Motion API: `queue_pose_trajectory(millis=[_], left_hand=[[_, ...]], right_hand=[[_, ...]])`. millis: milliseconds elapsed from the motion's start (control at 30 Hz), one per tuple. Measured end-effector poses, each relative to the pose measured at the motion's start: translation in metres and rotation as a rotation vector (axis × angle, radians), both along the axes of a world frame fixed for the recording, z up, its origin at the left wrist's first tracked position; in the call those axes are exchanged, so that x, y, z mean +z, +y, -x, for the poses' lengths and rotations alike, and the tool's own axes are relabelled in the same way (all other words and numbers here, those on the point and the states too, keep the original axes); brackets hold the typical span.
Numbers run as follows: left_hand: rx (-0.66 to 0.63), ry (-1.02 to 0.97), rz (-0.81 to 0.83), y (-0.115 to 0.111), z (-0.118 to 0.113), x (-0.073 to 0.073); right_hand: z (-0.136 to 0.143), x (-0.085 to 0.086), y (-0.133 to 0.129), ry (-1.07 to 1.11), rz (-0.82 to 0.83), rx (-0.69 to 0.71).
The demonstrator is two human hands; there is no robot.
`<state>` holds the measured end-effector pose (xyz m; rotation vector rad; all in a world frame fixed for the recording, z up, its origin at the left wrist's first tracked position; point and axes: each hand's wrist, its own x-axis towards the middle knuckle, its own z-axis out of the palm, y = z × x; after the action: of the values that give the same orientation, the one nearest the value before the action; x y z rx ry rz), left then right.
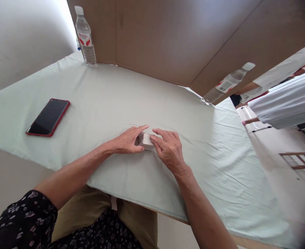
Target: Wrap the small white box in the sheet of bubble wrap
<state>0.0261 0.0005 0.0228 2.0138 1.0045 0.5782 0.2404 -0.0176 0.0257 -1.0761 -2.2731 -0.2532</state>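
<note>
A small pale block [146,139], patterned on top like a deck of cards, is between my hands near the front of the table; its exact kind cannot be made out. My left hand [128,140] curves around the block's left end, thumb and fingers spread apart, with a dark gap beside the palm. On the other side my right hand [168,147] has fingertips pressed on the block's right end, while its index finger stretches out above it. Part of the block is hidden by the right fingers.
A phone in a red case [48,117] lies on the pale green tablecloth [111,93] at left. Two water bottles, one at left [85,41] and one at right [227,84], stand against a brown cardboard panel [152,38]. Another person's pale clothing [289,100] shows at right.
</note>
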Motion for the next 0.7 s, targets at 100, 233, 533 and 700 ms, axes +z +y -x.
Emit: queue_pose_trajectory(millis=[100,233,533,700], left_hand=[[0.022,0.005,0.037,-0.001,0.000,0.003],[0.076,-0.033,0.060,-0.002,-0.002,0.002],[0.089,-0.155,0.092,-0.005,-0.007,0.000],[0.094,-0.214,0.113,-0.007,-0.010,0.002]], right_hand=[[0.002,0.001,0.001,-0.017,0.010,0.014],[0.003,0.006,0.003,0.010,0.071,0.001],[0.004,0.026,0.041,0.019,0.042,-0.086],[0.003,0.032,0.068,0.048,0.046,-0.162]])
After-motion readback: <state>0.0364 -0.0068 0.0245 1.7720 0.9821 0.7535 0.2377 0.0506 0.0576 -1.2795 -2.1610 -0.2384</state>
